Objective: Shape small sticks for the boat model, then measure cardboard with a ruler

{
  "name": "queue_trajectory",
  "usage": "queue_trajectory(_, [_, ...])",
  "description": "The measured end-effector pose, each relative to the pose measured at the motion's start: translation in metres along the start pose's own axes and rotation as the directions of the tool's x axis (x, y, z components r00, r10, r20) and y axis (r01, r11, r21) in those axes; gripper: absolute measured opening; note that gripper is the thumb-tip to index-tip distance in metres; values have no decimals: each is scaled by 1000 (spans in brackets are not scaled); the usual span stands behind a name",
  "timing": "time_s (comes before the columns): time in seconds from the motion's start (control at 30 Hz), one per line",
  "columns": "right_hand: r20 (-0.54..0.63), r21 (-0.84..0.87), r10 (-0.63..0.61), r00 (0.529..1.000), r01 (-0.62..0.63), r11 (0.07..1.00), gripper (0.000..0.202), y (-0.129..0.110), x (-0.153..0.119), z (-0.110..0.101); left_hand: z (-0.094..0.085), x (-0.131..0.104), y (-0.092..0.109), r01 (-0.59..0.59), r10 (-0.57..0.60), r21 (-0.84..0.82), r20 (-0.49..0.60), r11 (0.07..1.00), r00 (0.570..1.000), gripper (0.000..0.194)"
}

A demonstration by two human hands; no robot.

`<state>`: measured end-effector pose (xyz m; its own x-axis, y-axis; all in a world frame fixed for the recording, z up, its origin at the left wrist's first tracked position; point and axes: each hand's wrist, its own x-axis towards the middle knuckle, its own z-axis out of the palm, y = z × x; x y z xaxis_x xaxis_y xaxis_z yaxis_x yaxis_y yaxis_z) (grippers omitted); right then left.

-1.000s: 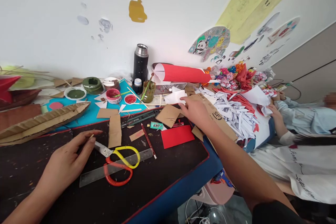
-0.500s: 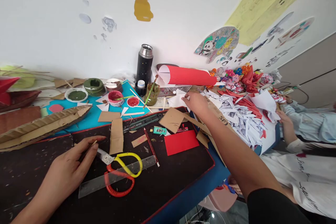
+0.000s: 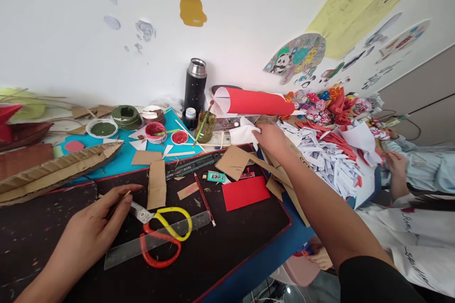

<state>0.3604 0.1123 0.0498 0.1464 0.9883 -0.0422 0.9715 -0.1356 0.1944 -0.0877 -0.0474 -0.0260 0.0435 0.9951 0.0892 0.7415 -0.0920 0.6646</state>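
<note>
My left hand (image 3: pixel 101 220) is closed on a thin wooden stick (image 3: pixel 127 194), low on the left above the dark mat. Beside its fingertips are scissors (image 3: pixel 161 227) with one yellow and one red handle, lying over a clear ruler (image 3: pixel 121 254). My right hand (image 3: pixel 270 138) reaches to the back of the table, its fingers pinched on a piece of white paper (image 3: pixel 241 134). That paper lies in front of a red corrugated roll (image 3: pixel 258 102). Nearer on the mat are a red card (image 3: pixel 246 193), a pencil (image 3: pixel 204 199) and a cardboard square (image 3: pixel 232 162).
A cardboard boat (image 3: pixel 60 168), paint pots (image 3: pixel 126 117) and a black flask (image 3: pixel 195 86) stand at the left and back. White paper strips (image 3: pixel 323 158) are heaped at the right. A person's hands (image 3: pixel 396 173) and white sleeve show at the far right.
My right hand has shifted slightly right, with the white paper at its fingertips moving along. My left hand has barely moved. The other person's hand low at the right shows more.
</note>
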Motion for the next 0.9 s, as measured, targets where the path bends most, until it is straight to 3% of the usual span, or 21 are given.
queue_trajectory(0.23, [-48, -5, 113, 992, -113, 994, 39, 41, 4, -10, 1, 0, -3, 14, -14, -8, 21, 1000, 1000, 51])
queue_trajectory(0.57, [-91, 112, 193, 977, -182, 977, 45, 63, 7, 11, -2, 1, 4, 19, -18, 0, 25, 1000, 1000, 48])
queue_trajectory(0.67, [-172, 168, 187, 967, -158, 973, 49, 59, 1, 5, -1, 1, 2, 34, -35, 9, 39, 999, 999, 50])
queue_trajectory(0.77, [-268, 257, 123, 955, -52, 965, 49, 44, -11, -4, 0, -1, 0, 37, -37, 8, 46, 999, 998, 52])
queue_trajectory(0.9, [-213, 239, -59, 975, 110, 965, 43, 9, -31, -4, 0, -1, 0, 40, -41, 8, 58, 999, 997, 53])
